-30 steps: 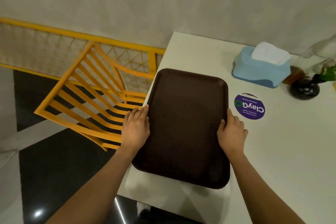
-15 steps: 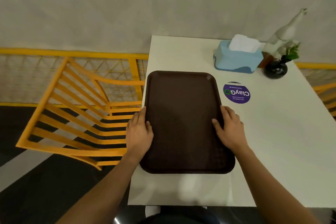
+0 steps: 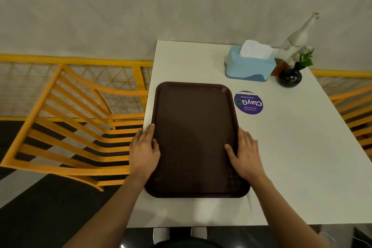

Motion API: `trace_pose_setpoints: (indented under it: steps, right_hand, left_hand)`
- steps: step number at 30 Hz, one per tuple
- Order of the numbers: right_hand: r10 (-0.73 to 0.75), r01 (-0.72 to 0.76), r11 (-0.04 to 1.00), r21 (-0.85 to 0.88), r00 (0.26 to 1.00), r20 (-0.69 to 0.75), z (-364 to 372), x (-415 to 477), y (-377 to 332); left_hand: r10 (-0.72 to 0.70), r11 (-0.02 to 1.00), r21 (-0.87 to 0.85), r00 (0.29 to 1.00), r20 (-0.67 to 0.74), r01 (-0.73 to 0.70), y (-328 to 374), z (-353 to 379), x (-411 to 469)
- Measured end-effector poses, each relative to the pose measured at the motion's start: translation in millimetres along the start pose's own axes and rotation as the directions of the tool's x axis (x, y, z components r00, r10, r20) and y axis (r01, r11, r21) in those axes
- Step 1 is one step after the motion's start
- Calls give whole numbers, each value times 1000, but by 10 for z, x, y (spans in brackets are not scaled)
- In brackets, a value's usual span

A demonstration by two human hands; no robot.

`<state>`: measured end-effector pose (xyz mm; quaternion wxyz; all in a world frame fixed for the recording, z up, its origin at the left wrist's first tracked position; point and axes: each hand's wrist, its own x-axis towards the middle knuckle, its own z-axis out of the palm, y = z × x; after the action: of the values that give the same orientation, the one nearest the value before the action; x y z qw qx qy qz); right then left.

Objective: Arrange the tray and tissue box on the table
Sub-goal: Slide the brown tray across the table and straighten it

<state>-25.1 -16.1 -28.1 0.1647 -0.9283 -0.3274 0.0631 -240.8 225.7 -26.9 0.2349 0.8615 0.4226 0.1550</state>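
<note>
A dark brown tray (image 3: 194, 137) lies flat on the white table (image 3: 291, 157), along its left side. My left hand (image 3: 144, 150) grips the tray's left rim, thumb on top. My right hand (image 3: 244, 154) grips the right rim the same way. A light blue tissue box (image 3: 249, 66) with white tissue sticking out stands at the back of the table, beyond the tray's far right corner and apart from it.
A purple round sticker (image 3: 249, 103) lies right of the tray. A black vase with a green sprig (image 3: 290, 76) and a white giraffe figurine (image 3: 298, 38) stand beside the tissue box. Yellow chairs stand left (image 3: 76, 127) and right (image 3: 356, 110). A wall is behind.
The tray has turned from slanted to square with the table's edges and slid fully onto the table, with both hands still holding its sides. The camera view has swung to the right.
</note>
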Motion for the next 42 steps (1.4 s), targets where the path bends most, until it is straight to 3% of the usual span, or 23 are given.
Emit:
trace_pose_setpoints:
  steps: [14, 42]
  right_hand:
    - [25, -26, 1000, 2, 999, 35, -56, 430, -58]
    - [35, -35, 997, 66, 999, -3, -8, 332, -5]
  left_hand:
    - [-18, 998, -67, 1000, 19, 20, 78, 37, 395]
    - [-23, 993, -114, 999, 30, 26, 70, 25, 304]
